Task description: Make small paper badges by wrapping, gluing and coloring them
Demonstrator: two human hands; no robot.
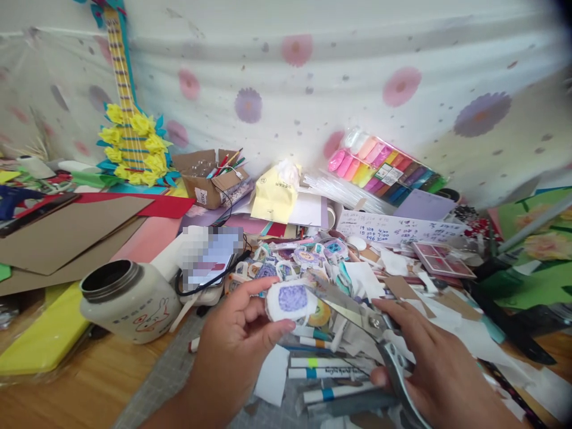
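Observation:
Between the thumb and fingers of my left hand (pixel 248 328) is a small white paper cutout (pixel 292 298) with a purple coloured patch. My right hand (pixel 429 351) grips a pair of metal scissors (pixel 373 322), its blades pointing left. The blade tips lie at the cutout's right edge; whether they touch the paper I cannot tell. Behind the cutout is a pile of coloured paper cutouts (pixel 308 256). Several markers (pixel 328 372) and a white paper scrap (pixel 272 375) lie below the hands on a grey cutting mat (pixel 170 381).
At the left stand a white jar (pixel 129 304) and a yellow pack (pixel 44 333); a phone (pixel 210 259) lies behind. Further back are a cardboard box (pixel 210 179), a flower-covered toy guitar (pixel 134 143) and a pack of coloured clay (pixel 388 167). Paper scraps (pixel 465 322) cover the right side.

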